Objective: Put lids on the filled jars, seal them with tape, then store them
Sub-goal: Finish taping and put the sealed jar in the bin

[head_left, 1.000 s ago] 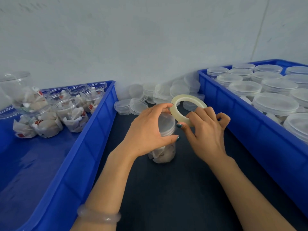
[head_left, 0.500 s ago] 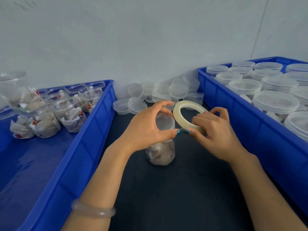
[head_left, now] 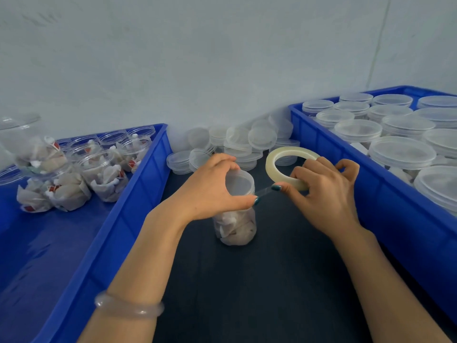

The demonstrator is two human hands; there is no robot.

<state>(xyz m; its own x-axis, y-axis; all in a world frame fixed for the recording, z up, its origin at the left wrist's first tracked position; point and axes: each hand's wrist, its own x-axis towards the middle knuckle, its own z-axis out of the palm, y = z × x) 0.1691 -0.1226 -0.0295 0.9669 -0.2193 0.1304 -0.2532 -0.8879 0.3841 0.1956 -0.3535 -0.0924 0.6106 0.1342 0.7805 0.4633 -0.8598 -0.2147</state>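
My left hand (head_left: 207,191) is curled over the top of the filled jar (head_left: 235,226). The thumb is on the near side of the lid (head_left: 239,181) and the fingertips are on its far side, so the jar stays upright on the dark table while tape is pulled. The thumb tip also seems to pin the free end of the tape strip (head_left: 264,191) against the lid's edge.

My right hand (head_left: 324,196) pinches the tape roll (head_left: 270,167) just right of that thumb, thumb on the near rim and fingers curled over the roll. It is held slightly off, so the short clear strip runs taut between them.

Left of my left fingers is the blue bin (head_left: 148,184) of open filled jars. Right of my right fingers is the other bin (head_left: 346,154) of lidded jars, which I judge to be the storage.
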